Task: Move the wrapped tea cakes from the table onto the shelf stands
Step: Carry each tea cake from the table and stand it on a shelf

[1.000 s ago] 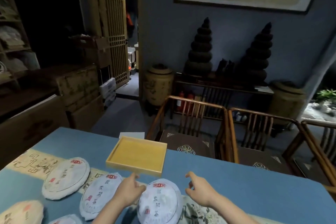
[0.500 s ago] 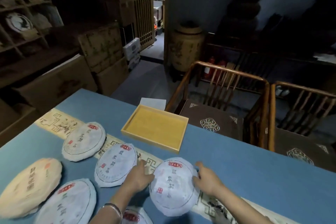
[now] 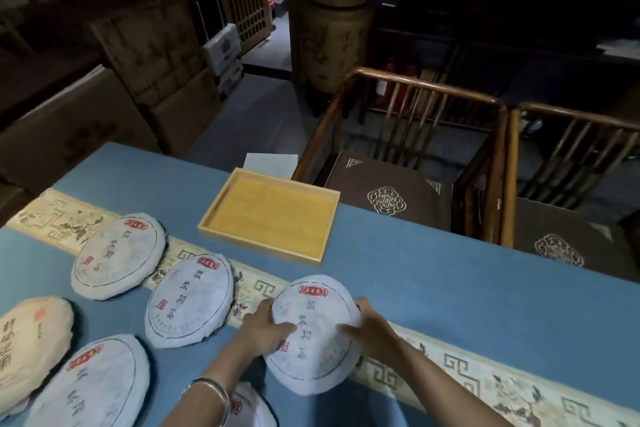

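A round white-wrapped tea cake (image 3: 313,333) with a red stamp is held between both hands, its far edge tilted up from the blue table (image 3: 433,288). My left hand (image 3: 266,329) grips its left rim, thumb lying over the top face. My right hand (image 3: 370,333) grips the right rim the same way. Several more wrapped cakes lie flat to the left: one at the back (image 3: 119,255), one in the middle (image 3: 190,300), one at the front (image 3: 90,385), and a tan-wrapped one (image 3: 31,340). Another cake (image 3: 249,409) shows partly under my left forearm.
An empty yellow wooden tray (image 3: 270,218) sits on the table behind the cakes, a white paper (image 3: 270,163) past it. Two wooden chairs (image 3: 408,149) stand along the far edge. Cardboard boxes (image 3: 145,55) and a large ceramic jar (image 3: 332,42) fill the dim left and back.
Both hands closed in on the nearest cake's rims and took hold of it; it is now tilted up. The view dropped down toward the table.
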{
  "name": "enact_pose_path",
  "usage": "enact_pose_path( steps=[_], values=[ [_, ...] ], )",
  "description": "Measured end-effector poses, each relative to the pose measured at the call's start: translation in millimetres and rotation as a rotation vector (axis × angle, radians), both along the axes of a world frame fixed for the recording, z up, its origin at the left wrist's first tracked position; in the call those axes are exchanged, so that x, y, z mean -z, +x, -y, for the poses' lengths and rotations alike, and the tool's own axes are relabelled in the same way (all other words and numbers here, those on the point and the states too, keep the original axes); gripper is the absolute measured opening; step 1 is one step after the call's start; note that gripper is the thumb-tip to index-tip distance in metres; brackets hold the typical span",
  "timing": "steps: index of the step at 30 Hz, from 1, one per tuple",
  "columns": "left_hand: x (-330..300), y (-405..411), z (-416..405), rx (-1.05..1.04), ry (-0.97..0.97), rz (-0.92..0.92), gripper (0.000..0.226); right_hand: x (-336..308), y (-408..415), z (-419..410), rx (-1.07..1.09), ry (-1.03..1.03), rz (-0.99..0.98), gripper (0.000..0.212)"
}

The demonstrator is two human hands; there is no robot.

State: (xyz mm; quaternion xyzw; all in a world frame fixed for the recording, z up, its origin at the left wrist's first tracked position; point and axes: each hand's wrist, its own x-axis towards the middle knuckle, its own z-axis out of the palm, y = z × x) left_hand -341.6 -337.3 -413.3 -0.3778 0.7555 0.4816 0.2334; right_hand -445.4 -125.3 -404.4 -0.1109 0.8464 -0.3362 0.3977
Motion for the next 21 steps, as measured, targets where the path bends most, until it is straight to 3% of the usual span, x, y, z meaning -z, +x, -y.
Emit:
enact_pose_path(
  steps=[3,6,12,21],
  values=[
    [-0.2,1.2,-0.1,-0.082,0.075,-0.015,0.071,-0.8,2.3,3.1,0.081,-0.141,0.102,0.034],
    [-8.5,2.8,-1.4,-0.171,0.132,-0.051,0.058,-2.0,4.1,0.1,0.193,-0.235,0.197,0.047],
    [-38.7,4.0,-3.4,-0.205,0.243,-0.186,0.036,-18.9,6.4,0.5,0.49,-0.392,0.391,0.053],
    [-86.3,13.8,7.0,-0.291,0.376,-0.41,0.077,-66.7,9.8,27.8,0.541,-0.522,0.297,0.031]
  ],
)
